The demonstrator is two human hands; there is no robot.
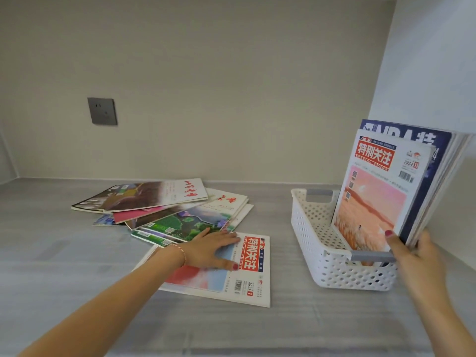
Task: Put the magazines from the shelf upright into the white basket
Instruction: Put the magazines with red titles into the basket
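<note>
A: Grey shelf (77, 292) under a beige wall, grey wall socket (102, 111) at upper left.

B: Noted. Loose magazine pile (164, 210) fanned flat at mid-shelf, overlapping. Just in front, red-titled magazine (231, 276) flat, apart from the basket.

A: White basket (334, 266) on the right: perforated, grey handles. Upright magazines (381, 197) inside, leaning right; pink-cover issue in front, blue one behind.

B: Hands?

A: Left hand (213, 249) flat on the red-titled magazine, fingers (233, 265) straight and spread, gripping nothing. Thin bracelet at the wrist.

B: Right hand (409, 249) at the near right corner of the upright magazines, thumb on the front cover, fingers curled round the stack's edge.
</note>
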